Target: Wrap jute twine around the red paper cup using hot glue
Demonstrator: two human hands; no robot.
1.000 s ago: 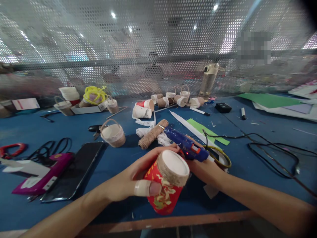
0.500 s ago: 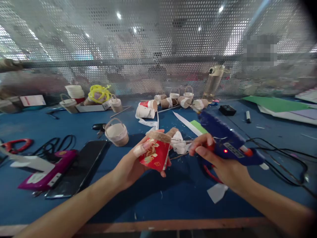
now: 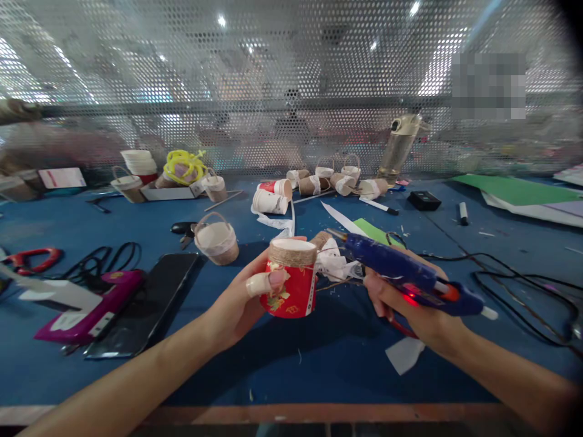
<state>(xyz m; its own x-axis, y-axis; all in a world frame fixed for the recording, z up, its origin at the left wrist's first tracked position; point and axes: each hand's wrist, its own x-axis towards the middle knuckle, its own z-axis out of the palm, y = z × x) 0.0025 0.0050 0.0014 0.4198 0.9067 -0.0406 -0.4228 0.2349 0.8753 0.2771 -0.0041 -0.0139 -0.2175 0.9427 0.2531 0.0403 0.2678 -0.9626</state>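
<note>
My left hand (image 3: pixel 246 297) grips an upside-down red paper cup (image 3: pixel 289 278) with a band of brown twine wound round its upper end. A bandage wraps my left thumb. My right hand (image 3: pixel 412 303) holds a blue hot glue gun (image 3: pixel 405 270), its red light on and its nozzle pointing left toward the cup's twine band. A loose strand of twine runs from the cup toward my right hand. Both hands hover above the blue table (image 3: pixel 319 358), just in front of a twine spool (image 3: pixel 322 238) and some white scraps (image 3: pixel 334 264).
A twine-wrapped basket cup (image 3: pixel 217 240) stands left of the cup. A black phone (image 3: pixel 141 303), a magenta case (image 3: pixel 86 312) and red scissors (image 3: pixel 27 260) lie at left. Several cups (image 3: pixel 273 194), a bottle (image 3: pixel 401 145), green paper (image 3: pixel 510 189) and black cables (image 3: pixel 514 273) lie behind and right.
My left hand turned the cup from tilted to upright with its base up. The glue gun swung down and left, bringing its nozzle close to the cup's twine band.
</note>
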